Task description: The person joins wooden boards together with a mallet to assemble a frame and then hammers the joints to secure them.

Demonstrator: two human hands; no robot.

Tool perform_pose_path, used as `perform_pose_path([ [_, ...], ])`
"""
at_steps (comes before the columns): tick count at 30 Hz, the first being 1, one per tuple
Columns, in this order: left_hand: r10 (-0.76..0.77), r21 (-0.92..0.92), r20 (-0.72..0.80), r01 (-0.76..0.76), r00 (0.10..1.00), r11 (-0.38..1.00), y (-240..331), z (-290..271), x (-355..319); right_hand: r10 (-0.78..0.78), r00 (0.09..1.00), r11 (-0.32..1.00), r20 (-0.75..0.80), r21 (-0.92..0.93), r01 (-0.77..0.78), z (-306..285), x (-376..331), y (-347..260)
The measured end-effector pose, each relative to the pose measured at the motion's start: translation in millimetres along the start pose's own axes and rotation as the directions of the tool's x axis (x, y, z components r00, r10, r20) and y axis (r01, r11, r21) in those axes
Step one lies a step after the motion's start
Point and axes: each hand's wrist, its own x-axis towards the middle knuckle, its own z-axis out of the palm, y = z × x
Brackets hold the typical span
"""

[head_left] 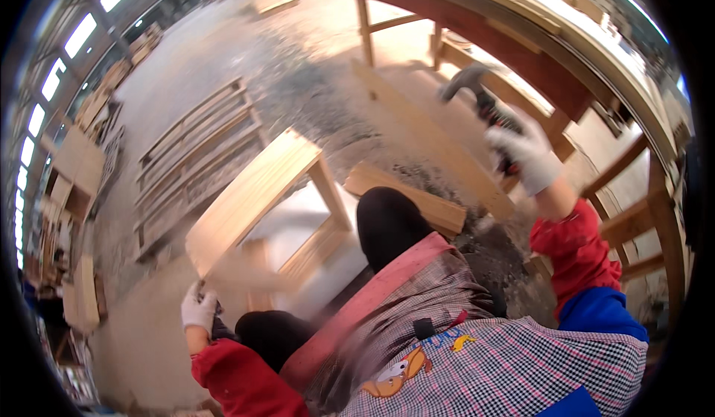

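At the far left, what seems to be an open-fronted brown box [82, 164] is seen among stacked timber, its contents too small to be told. Nearer the middle, a slatted wooden pallet [197, 156] is laid on the floor. The left hand [199, 309], white-gloved, is placed just by the lower corner of a wooden frame [253, 197]; its fingers are curled, but whether the corner or the dark item below is gripped cannot be told. The frame is set in front of the person's knees, tilted in view, and by its look is partly built: a broad pale board and an upright are seen joined at a corner, while its near part is too blurred for any finished joint to be confirmed. Through its open side a white surface [294, 212] is seen, whether inside or beyond cannot be told. Further right, a short plank [432, 208] and a long board [439, 145] are left apart from the frame, apparently unused. A hammer [465, 83] is held up, well apart from the frame, its handle closed firmly in the gloved right hand [525, 149], beside a workbench [484, 30].
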Motion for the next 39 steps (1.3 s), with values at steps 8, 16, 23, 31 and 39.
perform_pose_path([
  [8,0.433,0.098,-0.349,-0.427,0.832,0.899,127,10,28,0.052,0.847,0.988,0.528,-0.149,0.032,131,43,65],
  [16,0.401,0.684,-0.049,-0.262,0.915,0.681,134,93,93,-0.267,0.759,0.81,0.594,-0.289,0.51,170,76,39],
  [23,0.452,0.674,-0.072,-0.29,0.889,0.68,131,93,87,-0.283,0.724,0.741,0.629,-0.336,0.582,167,101,38],
  [31,0.416,0.653,-0.085,-0.265,0.905,0.709,135,95,84,-0.266,0.709,0.684,0.653,-0.391,0.616,171,96,39],
  [39,0.417,0.641,-0.075,-0.276,0.906,0.716,140,93,80,-0.211,0.735,0.752,0.645,-0.373,0.544,174,92,58],
])
